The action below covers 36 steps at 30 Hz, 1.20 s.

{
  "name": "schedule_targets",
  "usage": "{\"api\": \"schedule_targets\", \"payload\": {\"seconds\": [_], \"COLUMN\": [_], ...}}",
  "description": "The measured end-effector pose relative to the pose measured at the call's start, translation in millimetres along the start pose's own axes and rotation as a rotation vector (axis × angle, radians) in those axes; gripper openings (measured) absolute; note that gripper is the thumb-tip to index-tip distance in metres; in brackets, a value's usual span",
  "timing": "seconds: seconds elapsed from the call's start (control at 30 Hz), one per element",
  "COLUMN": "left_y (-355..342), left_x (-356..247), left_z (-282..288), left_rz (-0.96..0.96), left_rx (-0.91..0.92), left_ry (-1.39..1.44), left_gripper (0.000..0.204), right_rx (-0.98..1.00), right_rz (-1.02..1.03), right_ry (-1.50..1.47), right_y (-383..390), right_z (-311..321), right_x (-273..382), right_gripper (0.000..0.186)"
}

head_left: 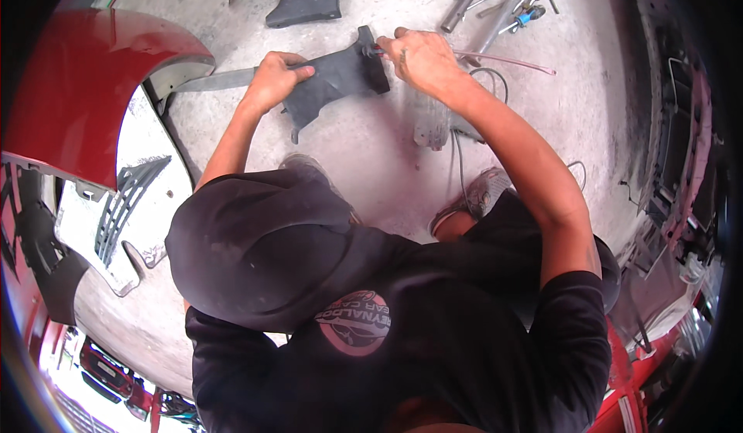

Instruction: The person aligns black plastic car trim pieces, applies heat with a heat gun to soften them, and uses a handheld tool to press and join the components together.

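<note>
A dark plastic panel (334, 81) with uneven edges is held above the concrete floor, in front of my knees. My left hand (277, 77) is closed on its left end, the thumb lying over the top face. At the panel's right end, my right hand (420, 55) is closed around a thin reddish tool (507, 62). Its long pinkish shaft sticks out to the right of the hand. A small red part shows by the fingertips, next to the panel's edge. My fingers hide most of the tool, so its exact kind is unclear.
Another dark plastic piece (306, 0) lies beyond the panel. A red fender (101, 85) and a white panel (147, 193) are on the left. Metal tubes (468, 0), a blue-handled tool (529, 18) and a dark cable (462, 171) lie to the right.
</note>
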<state>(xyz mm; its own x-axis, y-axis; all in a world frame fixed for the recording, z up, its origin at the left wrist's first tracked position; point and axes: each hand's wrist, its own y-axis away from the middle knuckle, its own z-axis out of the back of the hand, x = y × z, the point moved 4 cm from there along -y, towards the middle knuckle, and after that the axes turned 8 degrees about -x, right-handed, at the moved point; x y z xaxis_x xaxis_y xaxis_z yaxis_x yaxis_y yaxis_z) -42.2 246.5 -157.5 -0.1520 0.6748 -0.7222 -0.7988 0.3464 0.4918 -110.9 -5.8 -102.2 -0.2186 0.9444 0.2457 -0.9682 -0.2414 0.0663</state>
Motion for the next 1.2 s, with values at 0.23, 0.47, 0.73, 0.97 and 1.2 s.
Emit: {"api": "schedule_targets", "payload": {"seconds": [0.23,0.47,0.73,0.97,1.2], "left_y": [3.8,15.8,17.6,14.8,12.1], "left_x": [-7.4,-30.4,-27.7,-27.3,-18.7], "left_z": [0.7,2.2,3.4,3.4,2.4], "left_rz": [-0.03,-0.077,-0.11,-0.093,-0.095], "left_rx": [0.016,0.012,-0.019,0.016,0.03], "left_ry": [-0.01,-0.026,-0.127,-0.217,-0.187], "left_gripper": [0.028,0.027,0.023,0.03,0.028], "right_rx": [0.067,0.072,0.14,0.071,0.083], "right_rz": [0.096,0.216,0.275,0.338,0.31], "right_ry": [0.01,0.12,0.127,0.101,0.085], "right_y": [-24.8,-34.0,-43.8,-45.7,-50.0], "right_z": [4.2,2.5,-14.5,-26.8,-29.6], "right_x": [16.5,35.6,47.1,53.5,54.3], "right_gripper": [0.013,0.018,0.017,0.012,0.012]}}
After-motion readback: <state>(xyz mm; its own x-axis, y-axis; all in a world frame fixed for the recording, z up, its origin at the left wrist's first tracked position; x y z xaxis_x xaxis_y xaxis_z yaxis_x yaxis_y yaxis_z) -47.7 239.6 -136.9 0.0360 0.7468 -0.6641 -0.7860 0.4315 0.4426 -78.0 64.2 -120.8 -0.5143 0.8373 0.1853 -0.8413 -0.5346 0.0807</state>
